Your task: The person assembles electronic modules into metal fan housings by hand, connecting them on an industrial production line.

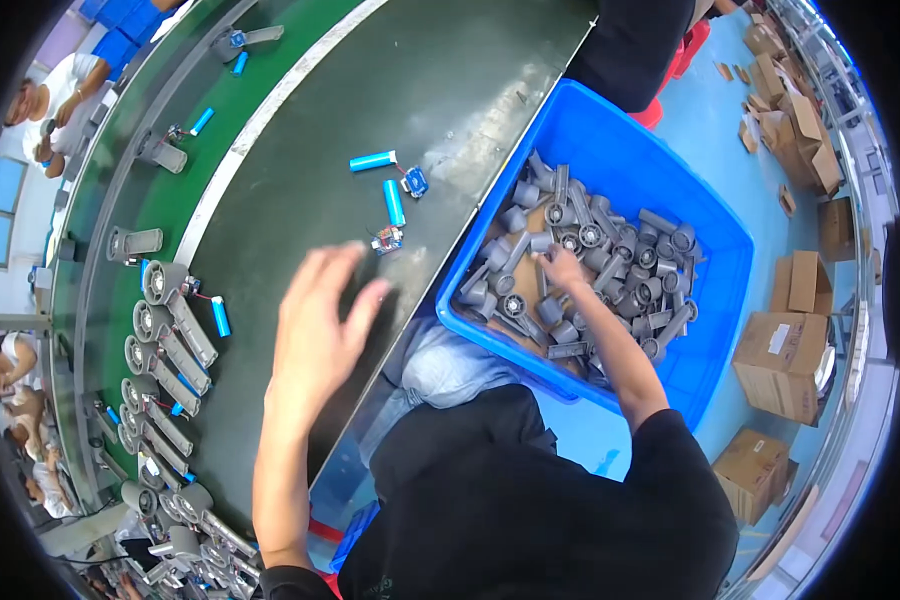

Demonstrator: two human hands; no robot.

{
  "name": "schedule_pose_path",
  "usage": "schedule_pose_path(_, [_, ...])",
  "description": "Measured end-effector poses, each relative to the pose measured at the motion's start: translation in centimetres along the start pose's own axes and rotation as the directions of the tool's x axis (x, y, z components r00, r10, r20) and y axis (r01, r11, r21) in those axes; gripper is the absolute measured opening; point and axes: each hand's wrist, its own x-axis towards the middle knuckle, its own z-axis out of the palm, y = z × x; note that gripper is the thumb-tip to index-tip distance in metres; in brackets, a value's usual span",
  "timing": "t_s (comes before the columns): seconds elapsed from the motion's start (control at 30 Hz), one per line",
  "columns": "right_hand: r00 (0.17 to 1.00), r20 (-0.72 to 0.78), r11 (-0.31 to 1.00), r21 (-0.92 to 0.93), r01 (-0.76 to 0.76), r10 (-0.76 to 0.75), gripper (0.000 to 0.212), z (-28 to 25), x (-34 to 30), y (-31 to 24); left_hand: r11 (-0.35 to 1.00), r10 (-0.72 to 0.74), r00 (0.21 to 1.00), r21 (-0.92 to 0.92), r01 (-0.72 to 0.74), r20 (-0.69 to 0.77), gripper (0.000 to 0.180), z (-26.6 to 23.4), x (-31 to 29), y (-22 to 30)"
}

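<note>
My left hand point(322, 312) is over the dark table top, palm down, fingers apart and thumb spread, holding nothing. Just beyond its fingertips lie two blue cylindrical batteries, one point(373, 161) wired to a small blue circuit board point(415, 181), the other point(394, 203) to a board point(387, 239) near my index finger. My right hand point(564, 268) reaches into a blue plastic bin point(722, 235) on the right. Its fingers are closed at a grey plastic fan housing point(541, 242); the fingertips are partly hidden. Around it lie many grey housings point(620, 250) with round heads and handles.
Grey fan housings point(175, 345) stand in a row along the table's left, some with batteries attached. A green conveyor point(220, 110) runs beyond a white strip. Cardboard boxes point(780, 365) sit on the floor at right. Another person's dark-clothed leg point(630, 45) is beside the bin's far end.
</note>
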Motion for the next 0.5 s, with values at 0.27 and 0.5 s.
schedule_pose_path(0.27, [0.959, -0.092, 0.959, -0.069, -0.273, 0.267, 0.095, 4.9, 1.4, -1.0, 0.996, 0.05, 0.979, 0.082, -0.034, -0.198, 0.051, 2.7, 6.2, -2.6])
schedule_pose_path(0.5, [0.972, 0.137, 0.982, -0.035, -0.188, 0.191, 0.08, 2.5, 1.9, 1.0, 0.993, 0.112, 0.968, 0.056, -0.101, -0.224, 0.037, 3.6, 3.2, 0.1])
